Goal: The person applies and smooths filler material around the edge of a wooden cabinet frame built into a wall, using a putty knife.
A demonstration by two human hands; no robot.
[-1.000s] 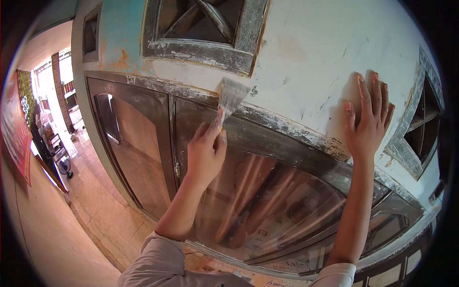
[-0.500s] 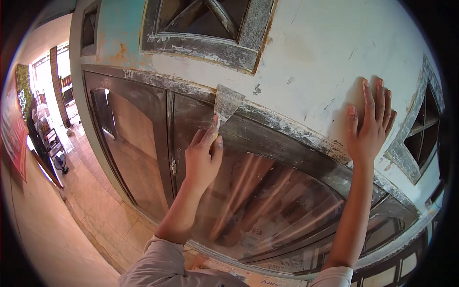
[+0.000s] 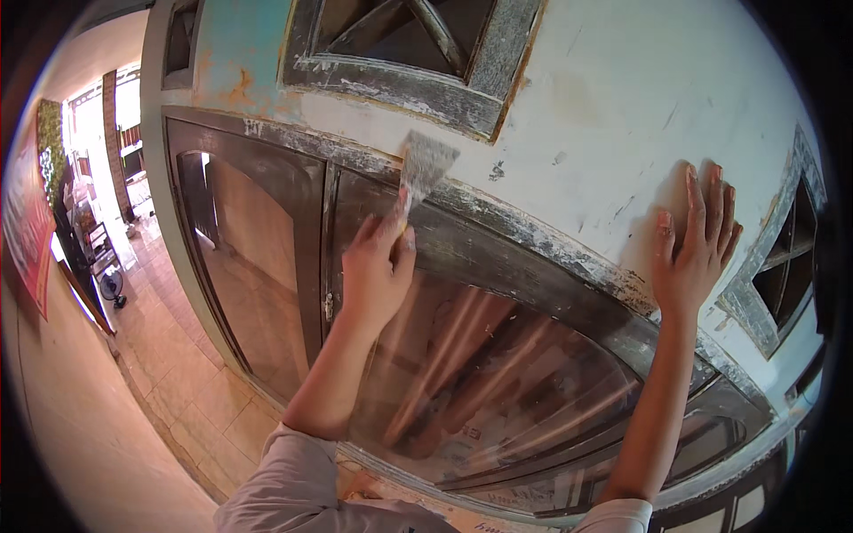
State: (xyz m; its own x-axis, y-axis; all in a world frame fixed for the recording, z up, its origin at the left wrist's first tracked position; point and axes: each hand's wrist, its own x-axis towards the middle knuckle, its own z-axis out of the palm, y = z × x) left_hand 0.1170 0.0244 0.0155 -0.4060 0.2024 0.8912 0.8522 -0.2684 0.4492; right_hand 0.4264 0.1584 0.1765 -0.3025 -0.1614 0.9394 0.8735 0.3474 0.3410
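My left hand (image 3: 378,271) is closed round the handle of a putty knife (image 3: 428,164), its index finger laid along the tool. The wide blade, smeared with white, points up over the worn top rail of the dark window frame (image 3: 533,233), where the frame meets the white wall (image 3: 613,98). Whether the blade's edge touches the surface I cannot tell. Farther right, my right hand (image 3: 693,258) rests on the wall just above the frame, its fingers stretched out and its palm toward the wall. White dust marks its fingertips.
Above the frame is a vent opening (image 3: 400,40) with crossed wooden bars. Another vent (image 3: 782,258) lies right of my right hand. Glass panes (image 3: 498,382) fill the window below. At left, a tiled floor (image 3: 191,373) runs back to a black fan (image 3: 112,286).
The putty knife and my left hand have shifted slightly up along the frame's top edge. My right hand stays on the wall. The whole view has tilted a little.
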